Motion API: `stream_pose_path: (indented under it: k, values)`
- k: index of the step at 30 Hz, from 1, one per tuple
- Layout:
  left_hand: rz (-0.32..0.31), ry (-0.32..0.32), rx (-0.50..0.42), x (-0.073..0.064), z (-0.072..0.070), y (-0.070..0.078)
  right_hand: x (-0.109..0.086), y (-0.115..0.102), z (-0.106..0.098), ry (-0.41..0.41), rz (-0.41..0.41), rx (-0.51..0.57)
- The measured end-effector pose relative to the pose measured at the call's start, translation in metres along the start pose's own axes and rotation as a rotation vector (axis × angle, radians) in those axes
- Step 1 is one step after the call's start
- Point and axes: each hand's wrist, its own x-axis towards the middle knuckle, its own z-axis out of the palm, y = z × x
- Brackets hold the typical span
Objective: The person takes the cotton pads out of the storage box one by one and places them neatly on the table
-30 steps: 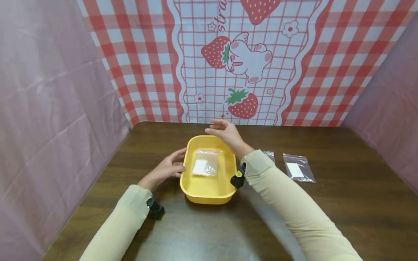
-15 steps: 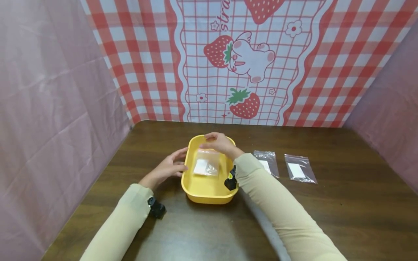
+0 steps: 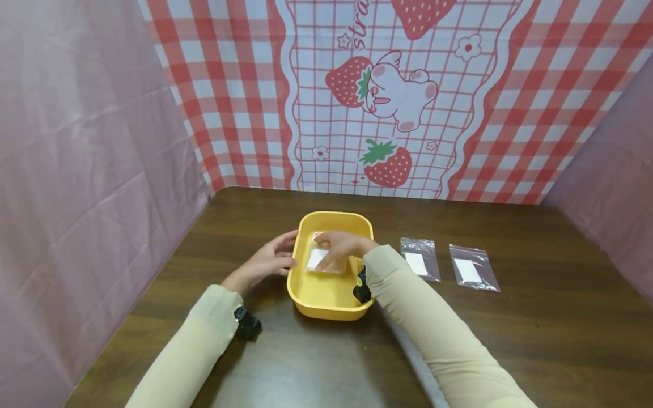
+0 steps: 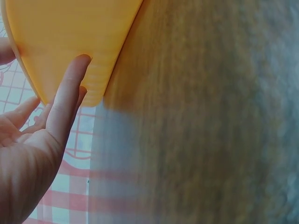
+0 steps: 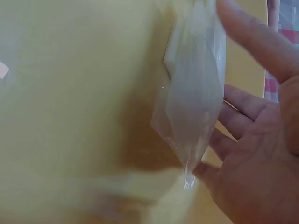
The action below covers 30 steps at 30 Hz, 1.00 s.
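Note:
A yellow plastic tray [image 3: 326, 294] stands on the table, with a clear zip bag [image 3: 317, 259] holding something white inside it. My right hand [image 3: 343, 247] reaches down into the tray and grips this bag between thumb and fingers. Close up in the right wrist view, the zip bag [image 5: 194, 88] bulges beside the palm, and the thumb tip meets its top. My left hand [image 3: 266, 260] rests against the tray's left side. Its fingers are fairly straight against the outer wall in the left wrist view, where the tray [image 4: 42, 32] fills the upper left.
Right of the tray, two more clear zip bags lie flat on the brown table [image 3: 535, 328]: a nearer zip bag [image 3: 420, 259] and a farther zip bag [image 3: 473, 268], each with a white piece inside. A red checked cloth [image 3: 240, 102] hangs behind the table.
My right hand has come down from above the tray's far rim onto the zip bag inside. The left hand stays at the tray's side. The nearer loose bag is uncovered.

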Motion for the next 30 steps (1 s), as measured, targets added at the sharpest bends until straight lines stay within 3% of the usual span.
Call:
stream_pose_path:
  k: [8,30]
  values:
    - [0.006,0.008,-0.001,0.001,0.0,-0.001,0.0,-0.001,0.001,-0.03,0.024,-0.122]
    - [-0.01,0.009,0.007,0.0,0.0,0.001,-0.005,-0.006,-0.018,0.021,-0.111,-0.151]
